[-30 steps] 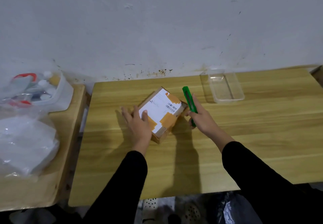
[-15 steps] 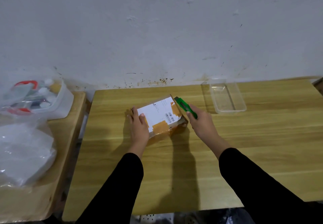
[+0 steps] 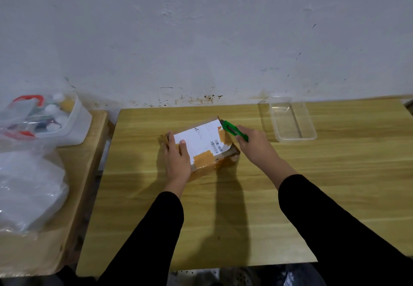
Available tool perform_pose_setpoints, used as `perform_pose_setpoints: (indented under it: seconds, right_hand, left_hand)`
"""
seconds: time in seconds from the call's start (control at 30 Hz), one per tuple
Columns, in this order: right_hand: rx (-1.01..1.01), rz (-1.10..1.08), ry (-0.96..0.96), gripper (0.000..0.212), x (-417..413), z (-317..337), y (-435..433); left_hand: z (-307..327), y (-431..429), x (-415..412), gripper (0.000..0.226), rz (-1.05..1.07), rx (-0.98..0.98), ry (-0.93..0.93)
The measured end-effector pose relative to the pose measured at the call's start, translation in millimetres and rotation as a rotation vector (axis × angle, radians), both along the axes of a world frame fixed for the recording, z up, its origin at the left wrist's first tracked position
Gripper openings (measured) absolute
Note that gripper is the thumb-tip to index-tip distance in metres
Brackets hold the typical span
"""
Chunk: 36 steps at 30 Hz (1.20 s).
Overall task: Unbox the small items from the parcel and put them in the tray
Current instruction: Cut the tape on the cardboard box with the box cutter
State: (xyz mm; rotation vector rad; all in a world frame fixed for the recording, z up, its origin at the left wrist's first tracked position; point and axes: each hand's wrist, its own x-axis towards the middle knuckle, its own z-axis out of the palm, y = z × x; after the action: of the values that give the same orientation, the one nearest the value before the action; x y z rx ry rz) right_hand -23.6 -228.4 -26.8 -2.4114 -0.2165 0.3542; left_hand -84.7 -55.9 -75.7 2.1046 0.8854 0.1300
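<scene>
Sleeves, black, ran up from the near edge of the frame over the wooden worktop (image 3: 290,196). Left hand (image 3: 177,160) lay flat across the near-left end of the parcel (image 3: 202,144), fingers (image 3: 171,139) together and pressed down on the lid, thumb on the white shipping label (image 3: 201,136); judged a bracing hold, to keep the box from sliding under the cut. Parcel, a small brown carton patched with tan tape, sat flat and skewed at mid-worktop, sealed, nothing yet out of it.

Right hand (image 3: 256,146) came in from the right, fingers clamped round the handle of a green utility knife (image 3: 234,130). Knife tip met the far-right corner of the carton, at the end of the label; blade itself too small to make out. Angle suggested the start of a slit along the taped edge, the stroke drawn away from the bracing hand. Risk, as I judged it: a deep cut could nick the contents.

Farther back and to the right, near the wall, a clear plastic tray (image 3: 312,137) stood empty, well apart from the parcel, within reach of the right arm. Off to the left, on a separate side table, a white bin (image 3: 76,129) of bottles and a clear plastic bag (image 3: 31,185).
</scene>
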Motion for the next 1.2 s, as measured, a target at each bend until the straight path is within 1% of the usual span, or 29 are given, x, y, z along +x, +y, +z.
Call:
perform_pose_setpoints:
  seconds: [0.17,0.27,0.43,0.53,0.6,0.67,0.77,0.83,0.97,1.03,1.1,1.2]
  right_hand:
    - [-0.067,0.046,0.066,0.032,2,9,-14]
    - [-0.036,0.05,0.095,0.032,-12,12,-28]
    - [0.019,0.007,0.058,0.034,-34,6,-46]
    - [0.035,-0.067,0.005,0.033,-48,3,-59]
    - [0.101,-0.162,-0.03,0.033,-56,0,-65]
    - [0.197,-0.27,-0.022,0.034,-58,-2,-69]
    - [0.277,-0.347,0.022,0.034,-58,-2,-72]
    - [0.293,-0.348,0.032,0.034,-59,-1,-71]
    - [0.317,-0.341,0.027,0.032,-64,-2,-71]
    - [0.329,-0.345,0.026,0.032,-67,-3,-71]
    - [0.343,-0.358,0.028,0.032,-69,-4,-71]
    - [0.344,-0.377,0.029,0.034,-72,-3,-75]
  left_hand:
    - [-7,-1,3,0.052,0.049,-0.064,-0.048]
    - [-6,-3,2,0.051,0.063,-0.071,-0.054]
    - [-2,-6,2,0.051,0.08,-0.053,-0.034]
    - [3,-10,-1,0.051,0.094,-0.104,-0.054]
    - [8,-21,-7,0.052,0.152,-0.177,-0.083]
    - [13,-34,-19,0.053,0.179,-0.203,-0.087]
    - [15,-41,-40,0.056,0.095,-0.166,-0.081]
    - [14,-29,-44,0.058,0.029,-0.131,-0.104]
    - [14,-7,-38,0.06,-0.162,-0.073,-0.043]
    - [16,-7,-39,0.06,-0.191,-0.057,-0.039]
    - [17,-15,-42,0.059,-0.137,-0.049,-0.039]
    - [17,-41,-46,0.058,0.027,-0.078,-0.073]
